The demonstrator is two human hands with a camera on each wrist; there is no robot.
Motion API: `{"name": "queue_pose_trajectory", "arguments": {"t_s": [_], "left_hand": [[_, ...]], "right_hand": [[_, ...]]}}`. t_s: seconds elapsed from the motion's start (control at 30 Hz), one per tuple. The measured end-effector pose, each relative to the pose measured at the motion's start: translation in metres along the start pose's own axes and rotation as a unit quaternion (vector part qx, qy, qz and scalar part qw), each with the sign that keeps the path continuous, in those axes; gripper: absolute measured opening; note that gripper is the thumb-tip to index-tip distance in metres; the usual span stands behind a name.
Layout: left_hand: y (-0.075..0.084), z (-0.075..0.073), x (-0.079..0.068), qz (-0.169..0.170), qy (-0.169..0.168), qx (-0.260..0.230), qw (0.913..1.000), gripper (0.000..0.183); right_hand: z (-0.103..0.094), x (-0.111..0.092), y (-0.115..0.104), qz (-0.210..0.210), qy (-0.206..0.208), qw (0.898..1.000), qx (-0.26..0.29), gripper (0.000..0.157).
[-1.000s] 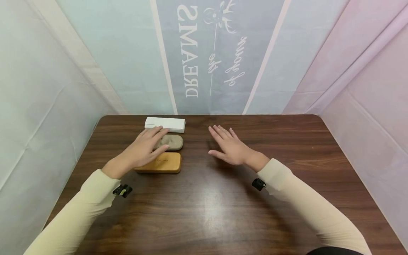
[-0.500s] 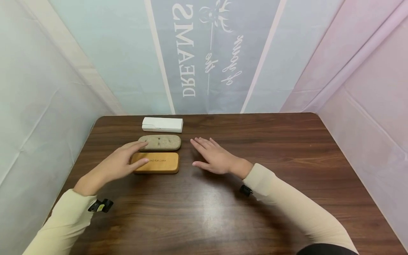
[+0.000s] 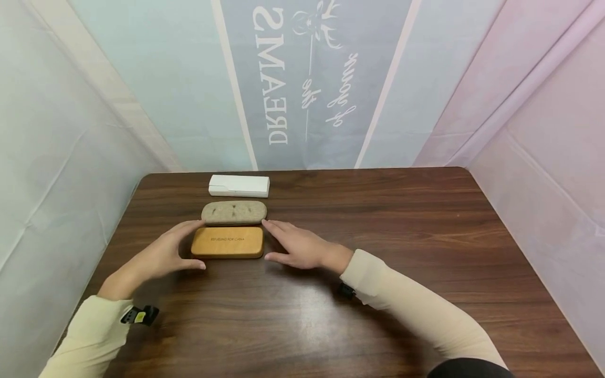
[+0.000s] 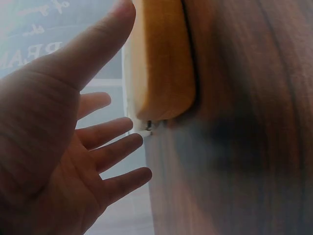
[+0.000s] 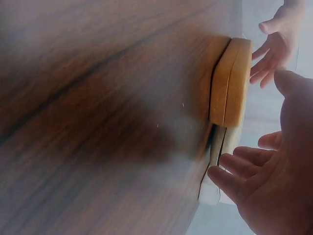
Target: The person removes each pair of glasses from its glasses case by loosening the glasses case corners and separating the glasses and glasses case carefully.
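Note:
A mustard-yellow glasses case (image 3: 228,244) with dark lettering on its lid lies nearest me in a row of three. Off its left end, my left hand (image 3: 158,257) has its thumb and fingers spread apart. My right hand (image 3: 300,249) is at the opposite end, thumb and fingers extended, fingertips close to the case's far right corner. In the left wrist view, the left thumb overlaps the yellow case (image 4: 166,63). From the right wrist, the case's seam side (image 5: 227,88) shows between both hands. Neither hand holds anything.
Just behind lies a grey-beige fabric glasses case (image 3: 233,212) with small dark motifs. Farther back is a long white case (image 3: 239,186) near the rear edge. All rest on a dark wood-grain table (image 3: 378,210), bounded by a printed curtain (image 3: 312,152) behind and pale curtains at the sides.
The left hand has drawn back from over the cases to the left of the yellow one. My right hand has moved left and nearer, reaching its right end. The cases keep their arrangement.

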State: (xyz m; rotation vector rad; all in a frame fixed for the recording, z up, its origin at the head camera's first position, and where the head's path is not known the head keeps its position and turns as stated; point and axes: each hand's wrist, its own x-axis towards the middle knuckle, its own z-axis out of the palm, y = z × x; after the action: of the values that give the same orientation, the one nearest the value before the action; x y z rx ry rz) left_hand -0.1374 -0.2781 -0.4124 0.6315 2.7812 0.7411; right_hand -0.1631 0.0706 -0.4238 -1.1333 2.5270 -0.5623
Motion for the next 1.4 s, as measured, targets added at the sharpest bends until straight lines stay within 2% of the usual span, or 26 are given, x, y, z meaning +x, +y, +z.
{"name": "queue_pose_trajectory", "arguments": {"t_s": [0.27,0.53,0.63,0.77,0.97,1.23,1.4], "left_hand": [[0.001,0.011,-0.002,-0.003,-0.002,0.002,1.0000,0.104],[0.001,0.021,-0.002,0.003,-0.016,0.011,0.9998,0.095],[0.000,0.024,-0.001,0.005,-0.007,0.022,0.9997,0.090],[-0.001,0.027,0.000,0.016,0.021,0.034,0.9991,0.080],[-0.004,0.029,0.003,0.037,0.059,0.031,0.9971,0.069],[-0.004,0.029,0.005,0.037,0.067,0.024,0.9967,0.068],[-0.005,0.029,0.007,0.038,0.067,0.024,0.9967,0.070]], "right_hand": [[0.008,0.008,-0.011,-0.010,0.001,0.999,-0.039,0.085],[0.017,0.015,-0.019,-0.009,-0.015,0.998,-0.068,0.090],[0.020,0.016,-0.020,-0.008,-0.025,0.997,-0.077,0.092],[0.022,0.018,-0.022,-0.001,-0.032,0.997,-0.065,0.090],[0.025,0.026,-0.024,0.007,-0.013,0.999,-0.052,0.082],[0.031,0.035,-0.026,0.006,0.034,0.996,-0.080,0.055],[0.034,0.037,-0.024,0.006,0.053,0.994,-0.090,0.045]]}}
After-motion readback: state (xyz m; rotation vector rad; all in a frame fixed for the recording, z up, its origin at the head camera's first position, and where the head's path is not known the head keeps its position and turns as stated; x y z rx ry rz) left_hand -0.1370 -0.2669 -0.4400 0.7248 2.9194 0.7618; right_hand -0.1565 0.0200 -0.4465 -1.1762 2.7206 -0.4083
